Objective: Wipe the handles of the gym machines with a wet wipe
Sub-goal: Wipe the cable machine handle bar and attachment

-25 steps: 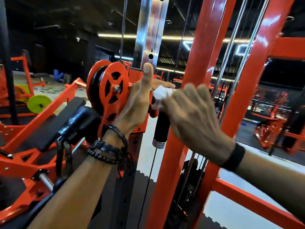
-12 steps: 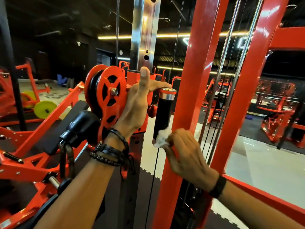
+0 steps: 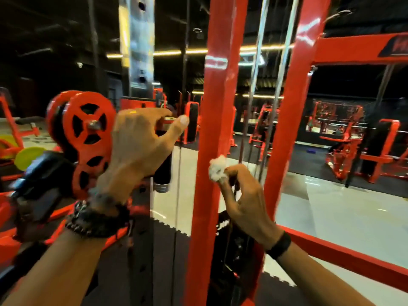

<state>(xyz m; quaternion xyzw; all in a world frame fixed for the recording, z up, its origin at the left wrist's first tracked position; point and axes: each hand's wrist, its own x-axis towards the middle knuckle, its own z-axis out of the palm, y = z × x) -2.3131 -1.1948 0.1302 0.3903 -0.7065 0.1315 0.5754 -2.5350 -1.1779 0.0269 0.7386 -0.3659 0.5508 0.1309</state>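
Observation:
A black cylindrical handle with a metal end cap hangs upright beside the red pulley wheel of a cable machine. My left hand reaches over the carriage at the handle's top, fingers spread and thumb stretched to the right; the frame is blurred, so I cannot tell whether it grips anything. My right hand pinches a crumpled white wet wipe in its fingertips. The wipe is apart from the handle, in front of the red upright post.
A chrome guide column with holes rises behind the pulley. Steel cables run between the two red posts. A black padded piece sits lower left. Yellow-green weight plates and other red machines stand on the floor beyond.
My right hand has come off the lower end of the handle and moved right with the wipe. My left hand has shifted over the handle's top, and the view has swung left.

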